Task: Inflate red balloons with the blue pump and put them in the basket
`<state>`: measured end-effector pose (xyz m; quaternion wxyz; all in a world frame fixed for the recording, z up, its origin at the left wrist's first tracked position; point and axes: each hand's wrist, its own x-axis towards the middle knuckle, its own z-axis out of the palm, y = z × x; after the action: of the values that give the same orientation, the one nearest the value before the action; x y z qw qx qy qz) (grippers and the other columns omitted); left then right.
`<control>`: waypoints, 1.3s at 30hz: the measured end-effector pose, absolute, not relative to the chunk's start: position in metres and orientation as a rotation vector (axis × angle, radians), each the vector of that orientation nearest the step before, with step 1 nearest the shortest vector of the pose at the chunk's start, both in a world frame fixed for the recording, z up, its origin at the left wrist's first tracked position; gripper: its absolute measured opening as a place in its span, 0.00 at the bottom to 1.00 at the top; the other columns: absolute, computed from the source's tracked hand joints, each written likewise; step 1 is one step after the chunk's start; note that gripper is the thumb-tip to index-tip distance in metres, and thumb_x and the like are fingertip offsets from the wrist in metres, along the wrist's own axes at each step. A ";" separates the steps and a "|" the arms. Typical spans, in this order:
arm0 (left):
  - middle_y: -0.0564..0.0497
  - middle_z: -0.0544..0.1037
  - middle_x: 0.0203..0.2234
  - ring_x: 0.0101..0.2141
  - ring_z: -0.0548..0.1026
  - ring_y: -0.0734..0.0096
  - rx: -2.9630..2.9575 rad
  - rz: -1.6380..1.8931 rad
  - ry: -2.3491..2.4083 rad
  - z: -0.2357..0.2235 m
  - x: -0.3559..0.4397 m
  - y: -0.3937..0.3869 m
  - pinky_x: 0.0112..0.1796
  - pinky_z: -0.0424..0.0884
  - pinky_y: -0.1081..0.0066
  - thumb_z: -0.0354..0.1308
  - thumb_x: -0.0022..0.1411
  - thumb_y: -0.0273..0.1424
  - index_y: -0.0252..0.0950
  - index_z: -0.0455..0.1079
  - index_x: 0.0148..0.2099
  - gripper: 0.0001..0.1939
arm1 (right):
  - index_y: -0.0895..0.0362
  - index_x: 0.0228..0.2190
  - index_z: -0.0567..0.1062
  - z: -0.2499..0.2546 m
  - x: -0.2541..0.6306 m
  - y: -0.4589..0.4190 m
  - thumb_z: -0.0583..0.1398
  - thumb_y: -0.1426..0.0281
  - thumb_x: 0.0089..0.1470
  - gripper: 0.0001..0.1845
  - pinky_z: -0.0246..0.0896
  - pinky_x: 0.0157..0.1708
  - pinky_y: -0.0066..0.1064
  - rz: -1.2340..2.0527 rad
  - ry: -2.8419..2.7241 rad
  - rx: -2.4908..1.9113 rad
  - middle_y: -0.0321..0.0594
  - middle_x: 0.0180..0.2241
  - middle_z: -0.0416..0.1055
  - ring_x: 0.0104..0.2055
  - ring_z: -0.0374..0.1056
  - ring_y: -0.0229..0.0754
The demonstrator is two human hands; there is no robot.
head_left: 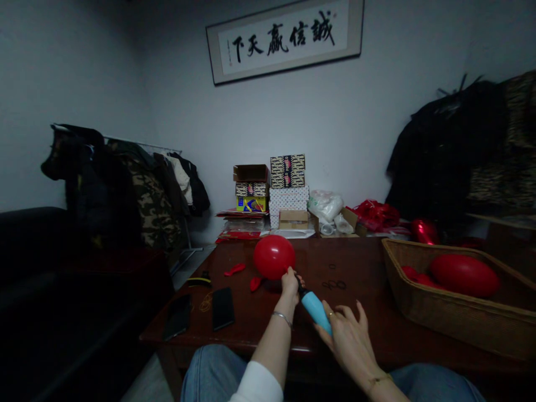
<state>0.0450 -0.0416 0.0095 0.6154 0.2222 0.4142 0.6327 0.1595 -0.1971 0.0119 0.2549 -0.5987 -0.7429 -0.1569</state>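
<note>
A partly inflated red balloon (274, 257) is above the dark wooden table. My left hand (290, 283) pinches its neck at the black tip of a light-blue hand pump (316, 311). In my right hand (348, 338) is the rear end of that pump, lying between thumb and palm, with several fingers stretched out past it. Two limp red balloons lie left of the inflated one: one flat balloon (235, 269) farther left and another balloon (255, 283) just below it.
Two dark phones (223, 308) lie left on the table (310, 340), near yellow rubber bands (206, 302) and a yellow-black tool (200, 280). Black bands (335, 285) lie right of centre. A wicker basket (456, 318) at right holds red balloons (464, 275). Boxes (288, 204) stand behind.
</note>
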 end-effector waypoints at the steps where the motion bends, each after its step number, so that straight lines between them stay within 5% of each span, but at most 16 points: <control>1: 0.58 0.60 0.12 0.12 0.59 0.79 0.509 1.458 0.952 0.008 0.045 -0.041 0.15 0.54 0.78 0.46 0.61 0.39 0.37 0.55 0.29 0.12 | 0.60 0.49 0.68 0.010 0.162 -0.199 0.54 0.62 0.53 0.23 0.32 0.57 0.52 -0.426 -2.017 -1.624 0.43 0.32 0.75 0.44 0.65 0.48; 19: 0.59 0.59 0.13 0.12 0.58 0.80 0.486 1.490 0.925 0.013 0.032 -0.036 0.15 0.51 0.79 0.47 0.61 0.43 0.37 0.55 0.30 0.15 | 0.54 0.48 0.69 -0.021 0.200 -0.235 0.56 0.57 0.50 0.25 0.35 0.55 0.52 -0.558 -2.025 -1.434 0.39 0.34 0.76 0.42 0.67 0.48; 39: 0.59 0.59 0.12 0.12 0.57 0.81 0.473 1.522 0.923 0.005 0.041 -0.045 0.16 0.53 0.78 0.48 0.58 0.49 0.37 0.56 0.28 0.20 | 0.58 0.47 0.69 0.004 0.166 -0.199 0.57 0.64 0.51 0.22 0.34 0.57 0.53 -0.423 -2.016 -1.597 0.40 0.31 0.75 0.43 0.65 0.48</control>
<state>0.0406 -0.0448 0.0051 0.6050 0.2043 0.3990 0.6580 0.1659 -0.1990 0.0042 0.2644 -0.5908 -0.7460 -0.1564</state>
